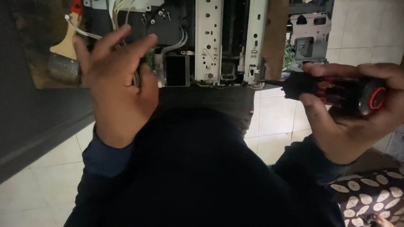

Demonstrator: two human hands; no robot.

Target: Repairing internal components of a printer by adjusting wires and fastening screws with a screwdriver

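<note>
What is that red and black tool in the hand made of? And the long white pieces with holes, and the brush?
The screwdriver in the right hand looks like hard plastic with a rubbery black grip; its finish is matt with a glossy red ring. The long white rails seem to be painted sheet metal, given their punched holes and folded edges. The paintbrush appears to have a pale wooden handle and a dull metal band.

matt white metal frame point(209, 38), glossy tiles point(273, 117)

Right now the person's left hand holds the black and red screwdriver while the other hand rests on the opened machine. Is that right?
Not quite: the head view shows the screwdriver in the right hand, while the left hand rests on the opened machine.
</note>
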